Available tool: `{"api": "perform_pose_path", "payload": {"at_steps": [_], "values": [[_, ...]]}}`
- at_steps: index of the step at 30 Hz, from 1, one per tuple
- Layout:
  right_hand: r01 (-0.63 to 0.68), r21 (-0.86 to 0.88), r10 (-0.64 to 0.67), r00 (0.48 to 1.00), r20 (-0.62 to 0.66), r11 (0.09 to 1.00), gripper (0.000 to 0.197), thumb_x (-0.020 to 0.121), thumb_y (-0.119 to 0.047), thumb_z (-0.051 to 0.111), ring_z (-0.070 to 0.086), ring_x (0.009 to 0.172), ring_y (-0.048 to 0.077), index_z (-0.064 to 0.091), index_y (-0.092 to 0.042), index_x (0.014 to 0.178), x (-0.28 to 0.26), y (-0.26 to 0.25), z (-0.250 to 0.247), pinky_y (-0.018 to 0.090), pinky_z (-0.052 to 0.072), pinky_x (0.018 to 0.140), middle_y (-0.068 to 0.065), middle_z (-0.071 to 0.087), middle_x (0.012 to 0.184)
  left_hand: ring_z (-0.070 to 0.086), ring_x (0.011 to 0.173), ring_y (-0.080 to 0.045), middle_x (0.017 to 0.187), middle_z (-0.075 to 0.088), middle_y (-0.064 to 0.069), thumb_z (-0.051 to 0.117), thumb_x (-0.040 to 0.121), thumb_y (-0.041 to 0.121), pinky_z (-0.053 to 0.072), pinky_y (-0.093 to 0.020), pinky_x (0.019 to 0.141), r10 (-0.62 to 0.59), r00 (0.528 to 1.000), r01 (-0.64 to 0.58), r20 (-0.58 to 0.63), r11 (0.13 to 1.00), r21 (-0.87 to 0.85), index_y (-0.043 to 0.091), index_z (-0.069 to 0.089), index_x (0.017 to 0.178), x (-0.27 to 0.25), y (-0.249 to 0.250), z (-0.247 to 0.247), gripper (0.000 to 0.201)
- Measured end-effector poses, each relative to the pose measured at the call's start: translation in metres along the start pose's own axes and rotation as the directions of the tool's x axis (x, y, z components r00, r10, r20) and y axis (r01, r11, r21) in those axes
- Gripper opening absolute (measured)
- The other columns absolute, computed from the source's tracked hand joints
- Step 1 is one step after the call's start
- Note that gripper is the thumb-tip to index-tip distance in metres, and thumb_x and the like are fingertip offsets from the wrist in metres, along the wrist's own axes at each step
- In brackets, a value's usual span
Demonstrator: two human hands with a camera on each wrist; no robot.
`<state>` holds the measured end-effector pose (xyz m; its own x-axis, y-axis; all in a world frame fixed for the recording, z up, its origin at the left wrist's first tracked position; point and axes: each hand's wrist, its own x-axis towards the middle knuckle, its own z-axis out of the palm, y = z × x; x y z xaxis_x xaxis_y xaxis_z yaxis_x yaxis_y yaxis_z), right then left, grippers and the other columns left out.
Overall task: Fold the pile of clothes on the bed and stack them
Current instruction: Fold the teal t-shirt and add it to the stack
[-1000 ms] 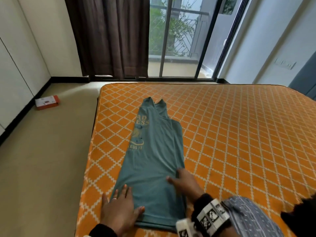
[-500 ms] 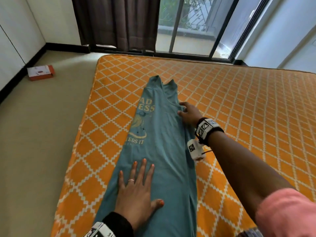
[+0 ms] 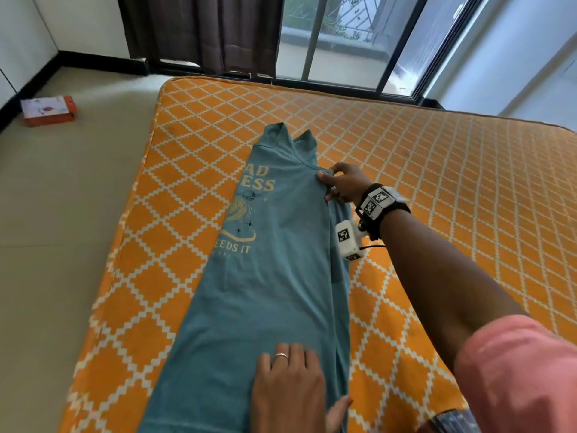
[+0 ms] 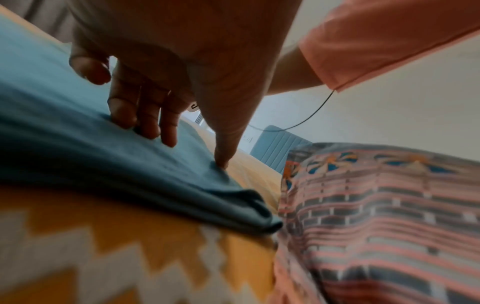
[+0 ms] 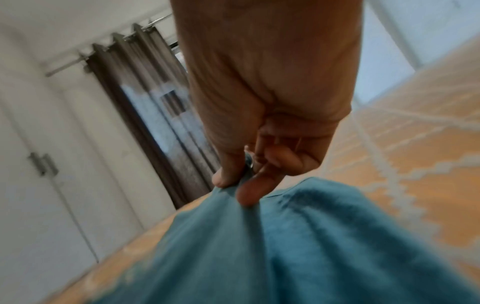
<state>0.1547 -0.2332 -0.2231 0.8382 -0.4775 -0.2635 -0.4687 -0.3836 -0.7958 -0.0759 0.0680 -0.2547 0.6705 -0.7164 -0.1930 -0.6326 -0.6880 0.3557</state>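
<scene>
Orange diamond-quilted bed (image 3: 437, 189) fills a bedroom with a brown curtain (image 3: 199, 29) and a glass sliding door (image 3: 349, 39) behind; a teal tank top (image 3: 274, 276), soft knit with a yellow planet print, lies lengthwise near the bed's left edge, folded narrow; the left hand (image 3: 290, 389) rests flat on its lower part, fingers straight, a ring showing; the right hand (image 3: 342, 185) has its grip closed on the fabric's right edge near the armhole, thumb against fingertips, as the right wrist view confirms; only the left wrist view shows the hem's layered fold (image 4: 249, 207) beside striped patterned cloth (image 4: 376, 216); a red-and-white box (image 3: 48, 109) sits on the beige floor.
</scene>
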Motion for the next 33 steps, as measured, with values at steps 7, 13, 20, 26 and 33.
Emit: {"api": "perform_pose_path", "payload": {"at_steps": [7,13,20,26,33], "values": [[0.065,-0.239,-0.091,0.991,-0.096,0.969,0.031,0.085,-0.023,0.082,0.073,0.059,0.024,0.058,-0.011,0.101,0.0,0.012,-0.01,0.031,0.057,0.052,0.012,0.072,0.092,0.055,0.045,-0.022,0.05,0.056,-0.003,0.084,0.023,0.044,0.039,-0.037,0.056,-0.011,1.0,0.011,-0.029,1.0,0.004,0.019,0.058,0.053,0.001,0.012,0.02,0.047],[0.116,-0.061,-0.123,0.983,-0.14,0.991,0.02,0.087,-0.021,0.08,0.067,0.047,0.016,0.061,-0.014,0.085,0.001,0.005,-0.018,0.02,0.041,0.036,0.011,0.07,0.08,0.051,0.039,-0.015,0.047,0.051,0.007,0.051,0.055,0.04,0.044,-0.027,0.045,0.029,0.968,-0.057,-0.248,0.993,-0.104,0.025,0.05,0.051,-0.001,0.018,0.015,0.015],[0.054,-0.279,-0.123,0.964,-0.238,0.959,0.024,0.087,-0.028,0.08,0.071,0.053,0.016,0.066,-0.011,0.096,-0.004,0.027,-0.03,0.026,0.052,0.053,0.007,0.074,0.075,0.044,0.036,-0.007,0.042,0.045,0.01,0.04,0.055,0.045,0.039,-0.014,0.044,0.133,0.958,-0.159,-0.253,0.983,-0.086,0.024,0.044,0.05,-0.006,0.024,0.014,0.022],[-0.057,-0.274,-0.009,0.972,-0.235,0.96,0.029,0.091,-0.025,0.074,0.066,0.089,0.025,0.065,-0.009,0.114,-0.009,0.047,-0.028,0.031,0.054,0.066,0.012,0.07,0.108,0.057,0.054,-0.015,0.059,0.056,0.007,0.046,0.075,0.062,0.047,-0.029,0.049,0.141,0.953,-0.152,-0.268,0.988,-0.019,0.026,0.055,0.06,-0.003,0.014,0.014,0.04],[0.138,-0.556,-0.099,0.99,0.1,0.82,0.065,0.095,-0.06,0.053,0.023,0.149,0.036,0.03,-0.04,0.152,-0.067,0.062,0.015,0.058,0.023,0.119,0.01,0.017,0.165,0.05,0.134,-0.033,0.146,0.053,-0.006,0.041,0.075,0.063,0.036,-0.056,0.099,-0.079,0.99,0.087,-0.114,0.994,0.068,0.029,0.062,0.127,-0.006,-0.04,-0.01,0.066]]}}
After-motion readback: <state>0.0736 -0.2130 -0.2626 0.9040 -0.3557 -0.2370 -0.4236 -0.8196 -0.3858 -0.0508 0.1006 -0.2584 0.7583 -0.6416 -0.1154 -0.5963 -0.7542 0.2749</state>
